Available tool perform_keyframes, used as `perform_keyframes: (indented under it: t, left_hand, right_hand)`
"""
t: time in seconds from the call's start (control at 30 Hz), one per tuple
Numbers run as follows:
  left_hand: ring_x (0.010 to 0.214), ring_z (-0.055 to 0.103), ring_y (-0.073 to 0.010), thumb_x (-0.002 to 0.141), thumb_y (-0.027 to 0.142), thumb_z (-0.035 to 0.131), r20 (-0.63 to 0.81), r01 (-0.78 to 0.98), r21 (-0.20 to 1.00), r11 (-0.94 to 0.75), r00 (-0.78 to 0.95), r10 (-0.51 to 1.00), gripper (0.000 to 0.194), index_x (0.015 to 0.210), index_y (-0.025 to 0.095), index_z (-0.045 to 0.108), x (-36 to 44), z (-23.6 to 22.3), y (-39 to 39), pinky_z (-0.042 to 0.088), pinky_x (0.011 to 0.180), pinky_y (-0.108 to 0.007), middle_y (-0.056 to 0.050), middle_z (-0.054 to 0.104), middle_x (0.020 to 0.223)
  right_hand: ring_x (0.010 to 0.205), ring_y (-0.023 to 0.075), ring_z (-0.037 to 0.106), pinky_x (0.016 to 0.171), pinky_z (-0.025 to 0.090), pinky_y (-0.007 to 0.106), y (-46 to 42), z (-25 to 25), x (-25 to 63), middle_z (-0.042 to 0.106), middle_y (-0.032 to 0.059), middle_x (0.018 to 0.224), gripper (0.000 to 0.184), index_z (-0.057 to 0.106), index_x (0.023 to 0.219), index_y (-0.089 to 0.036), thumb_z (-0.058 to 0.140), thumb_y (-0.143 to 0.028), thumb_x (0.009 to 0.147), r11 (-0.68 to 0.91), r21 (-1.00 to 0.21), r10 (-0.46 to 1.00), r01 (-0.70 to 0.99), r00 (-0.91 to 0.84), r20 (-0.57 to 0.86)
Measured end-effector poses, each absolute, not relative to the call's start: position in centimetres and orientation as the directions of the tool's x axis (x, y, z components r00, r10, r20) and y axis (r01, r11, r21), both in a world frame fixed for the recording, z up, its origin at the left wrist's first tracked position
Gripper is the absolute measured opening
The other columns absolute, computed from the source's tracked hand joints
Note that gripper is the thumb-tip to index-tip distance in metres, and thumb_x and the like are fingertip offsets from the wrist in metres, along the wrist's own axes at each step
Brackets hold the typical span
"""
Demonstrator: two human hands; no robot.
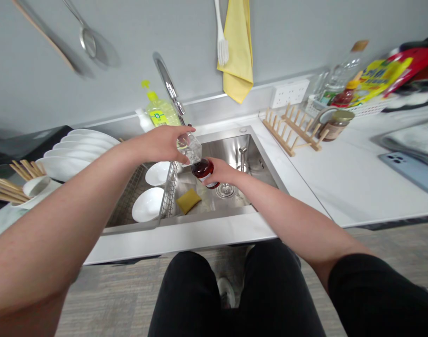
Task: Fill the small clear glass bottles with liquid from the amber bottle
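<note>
The left hand (171, 144) curls fingers and thumb around a clear glass vessel (192, 149), while the right hand (221, 172) clasps a dark red bottle (201, 170) with a pale label. Both are over the sink (259, 166), glass just beside bottle; whether they touch I cannot tell. Beneath them lies a yellow sponge (189, 201), with the drain (225, 190) near it. To the left, a wire rack holds two white bowls (148, 205); behind stand the tap (168, 84) and a yellow-green pump bottle (161, 112)
</note>
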State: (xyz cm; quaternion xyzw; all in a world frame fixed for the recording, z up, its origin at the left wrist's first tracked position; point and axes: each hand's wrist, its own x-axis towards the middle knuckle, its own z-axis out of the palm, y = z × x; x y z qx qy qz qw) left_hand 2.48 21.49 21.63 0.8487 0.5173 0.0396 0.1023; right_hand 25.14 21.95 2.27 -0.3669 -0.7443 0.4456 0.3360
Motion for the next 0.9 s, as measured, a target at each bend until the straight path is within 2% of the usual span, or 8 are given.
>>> perform_keyframes:
  t: [0.23, 0.33, 0.67, 0.9]
  left_hand:
    - [0.131, 0.072, -0.0417, 0.069, 0.054, 0.099, -0.075, 0.883, 0.118, -0.454, 0.464, 0.882, 0.117, 0.174, 0.025, 0.057, 3.3, 22.5, 21.6, 0.049, 0.119, -0.047, -0.015, 0.078, 0.145]
    - [0.130, 0.073, -0.0427, 0.067, 0.054, 0.101, -0.096, 0.887, 0.098, -0.450, 0.459, 0.883, 0.120, 0.174, 0.025, 0.057, 3.7, 22.7, 21.8, 0.050, 0.118, -0.048, -0.016, 0.077, 0.145]
    - [0.139, 0.068, -0.0472, 0.059, 0.041, 0.104, -0.070, 0.866, 0.217, -0.451, 0.474, 0.878, 0.113, 0.165, 0.032, 0.067, 3.5, 22.8, 22.6, 0.046, 0.123, -0.051, -0.011, 0.080, 0.136]
    - [0.136, 0.071, -0.0463, 0.061, 0.053, 0.104, -0.065, 0.883, 0.164, -0.440, 0.454, 0.888, 0.118, 0.169, 0.029, 0.063, 3.0, 22.6, 22.2, 0.048, 0.121, -0.050, -0.014, 0.079, 0.140]
  right_hand:
    - [0.118, 0.0345, 0.080, 0.113, 0.062, 0.053, 21.8, 2.6, 25.2, 0.087, 0.0038, 0.120, 0.062, 0.080, 0.120, -0.024, 0.104, -0.018, 0.062, 0.346, -0.907, 0.840, 0.241, -0.509, 0.185]
    - [0.119, 0.0349, 0.080, 0.114, 0.062, 0.053, 21.8, 2.7, 25.2, 0.087, 0.0044, 0.120, 0.064, 0.080, 0.121, -0.023, 0.104, -0.018, 0.062, 0.357, -0.905, 0.835, 0.230, -0.512, 0.200]
    - [0.120, 0.0349, 0.080, 0.114, 0.062, 0.052, 21.9, 2.8, 25.2, 0.087, 0.0031, 0.122, 0.064, 0.081, 0.122, -0.025, 0.104, -0.017, 0.062, 0.362, -0.903, 0.830, 0.232, -0.520, 0.200]
    - [0.123, 0.0357, 0.079, 0.115, 0.061, 0.053, 21.9, 2.6, 25.2, 0.087, 0.0047, 0.124, 0.066, 0.081, 0.124, -0.024, 0.105, -0.020, 0.062, 0.363, -0.902, 0.834, 0.234, -0.513, 0.203]
